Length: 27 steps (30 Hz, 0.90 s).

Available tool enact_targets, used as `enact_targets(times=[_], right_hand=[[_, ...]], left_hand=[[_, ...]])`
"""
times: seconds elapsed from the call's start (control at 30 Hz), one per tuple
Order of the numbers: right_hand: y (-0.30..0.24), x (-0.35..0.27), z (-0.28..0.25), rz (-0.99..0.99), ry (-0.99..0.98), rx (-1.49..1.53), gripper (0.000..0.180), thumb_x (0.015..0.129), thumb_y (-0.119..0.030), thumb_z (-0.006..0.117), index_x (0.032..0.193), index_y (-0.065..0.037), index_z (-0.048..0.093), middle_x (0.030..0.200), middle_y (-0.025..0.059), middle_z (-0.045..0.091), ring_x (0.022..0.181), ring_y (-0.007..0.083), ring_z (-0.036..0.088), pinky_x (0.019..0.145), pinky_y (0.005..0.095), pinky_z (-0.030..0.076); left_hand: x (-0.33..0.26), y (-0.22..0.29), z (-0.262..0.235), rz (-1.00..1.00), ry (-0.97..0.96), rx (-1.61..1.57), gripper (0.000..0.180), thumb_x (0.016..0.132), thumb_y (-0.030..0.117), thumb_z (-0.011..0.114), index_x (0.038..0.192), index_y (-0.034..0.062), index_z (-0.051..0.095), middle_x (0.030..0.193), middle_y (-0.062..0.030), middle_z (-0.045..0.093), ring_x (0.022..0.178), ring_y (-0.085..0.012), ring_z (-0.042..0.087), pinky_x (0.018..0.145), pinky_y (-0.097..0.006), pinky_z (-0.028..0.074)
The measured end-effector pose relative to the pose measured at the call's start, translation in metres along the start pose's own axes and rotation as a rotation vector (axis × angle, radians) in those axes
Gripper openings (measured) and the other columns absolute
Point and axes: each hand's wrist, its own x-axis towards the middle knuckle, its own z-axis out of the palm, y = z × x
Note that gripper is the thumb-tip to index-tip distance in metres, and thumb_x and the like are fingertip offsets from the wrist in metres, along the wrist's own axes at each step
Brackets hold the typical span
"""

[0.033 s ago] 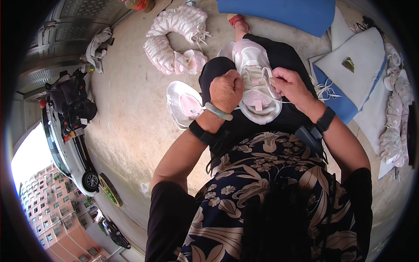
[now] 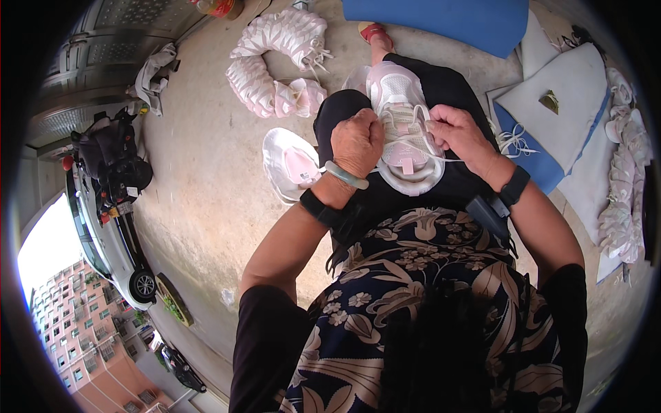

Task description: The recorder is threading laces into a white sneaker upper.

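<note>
A white and pink sneaker [image 2: 406, 155] rests on my lap between my thighs, its toe pointing away from me. White laces [image 2: 406, 141] cross over its tongue. Against the left side of the shoe, my left hand [image 2: 358, 143] is closed in a fist, and a bit of white lace shows by its wrist. My right hand [image 2: 460, 134] pinches a lace at the right eyelet row, between thumb and forefinger. What lies inside the left fist is mostly hidden by the fingers. Loose white laces [image 2: 516, 141] trail beyond my right wrist.
On the floor to the left lie a white and pink shoe [image 2: 292, 165] and a curved row of nested shoe uppers [image 2: 272, 62]. Blue and white sheets [image 2: 551, 110] lie at the right, near another row of uppers [image 2: 623, 186]. A blue mat [image 2: 441, 20] is ahead.
</note>
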Motion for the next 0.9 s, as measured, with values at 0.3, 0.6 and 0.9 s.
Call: enact_targets(times=[0.3, 0.6, 0.9], right_hand=[[-0.010, 0.003, -0.010, 0.088, -0.002, 0.040, 0.015, 0.088, -0.017, 0.052, 0.079, -0.006, 0.052, 0.066, -0.0025, 0.049, 0.058, 0.0057, 0.044, 0.053, 0.0217, 0.039], [-0.009, -0.044, -0.006, -0.071, -0.025, -0.551, 0.018, 0.078, -0.014, 0.063, 0.079, -0.002, 0.050, 0.064, 0.0095, 0.056, 0.057, 0.0176, 0.056, 0.051, 0.0308, 0.042], [-0.042, -0.059, 0.001, -0.583, 0.103, -1.164, 0.004, 0.075, -0.005, 0.055, 0.075, -0.006, 0.051, 0.066, 0.0106, 0.051, 0.060, 0.0297, 0.057, 0.051, 0.0374, 0.046]], left_hand=[[0.005, -0.011, -0.001, -0.101, 0.097, -0.171, 0.004, 0.078, 0.005, 0.052, 0.076, 0.0014, 0.053, 0.060, -0.0187, 0.057, 0.059, -0.0365, 0.058, 0.052, -0.040, 0.045], [-0.017, -0.009, -0.043, -0.032, -0.298, -0.087, 0.009, 0.085, 0.011, 0.055, 0.084, 0.0021, 0.055, 0.059, -0.0096, 0.056, 0.050, -0.0193, 0.056, 0.047, -0.031, 0.045], [-0.019, 0.040, -0.068, 0.178, -0.212, 0.057, 0.012, 0.076, 0.004, 0.060, 0.086, 0.0037, 0.053, 0.065, -0.0148, 0.058, 0.057, -0.0335, 0.058, 0.049, -0.036, 0.045]])
